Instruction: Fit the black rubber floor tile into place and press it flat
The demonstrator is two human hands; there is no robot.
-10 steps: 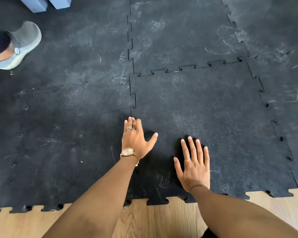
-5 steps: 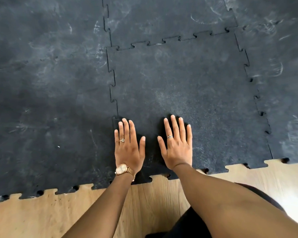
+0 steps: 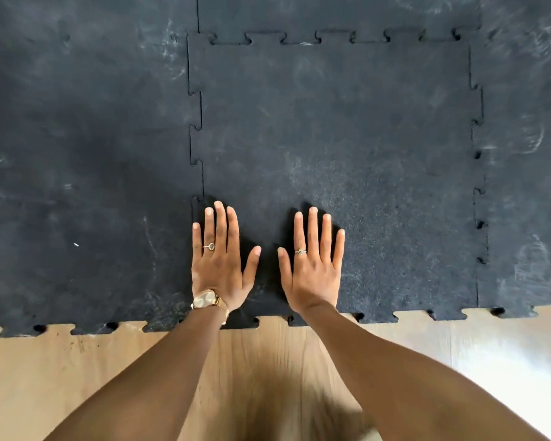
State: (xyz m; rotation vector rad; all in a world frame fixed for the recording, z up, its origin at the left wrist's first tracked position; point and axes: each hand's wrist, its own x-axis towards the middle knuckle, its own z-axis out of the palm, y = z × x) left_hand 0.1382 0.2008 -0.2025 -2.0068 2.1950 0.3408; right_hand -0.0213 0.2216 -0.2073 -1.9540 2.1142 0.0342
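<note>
The black rubber floor tile (image 3: 347, 148) lies in the middle of the head view, its jigsaw edges meshed with neighbouring tiles on the left, far and right sides. My left hand (image 3: 220, 265) rests palm down on the tile's near left corner, fingers spread, right beside the left seam. My right hand (image 3: 312, 268) lies flat on the tile next to it, a little to the right. Both hands hold nothing. Small gaps show along the right seam (image 3: 477, 189).
Scuffed black tiles (image 3: 83, 173) surround the fitted one on three sides. Bare wooden floor (image 3: 268, 370) runs along the near edge, under my forearms. A bright patch of light falls on the wood at the right (image 3: 506, 354).
My view has shifted nearer and downward; the foot at the far left has left the frame. My left hand slid back along the left seam and both hands now lie flat, side by side.
</note>
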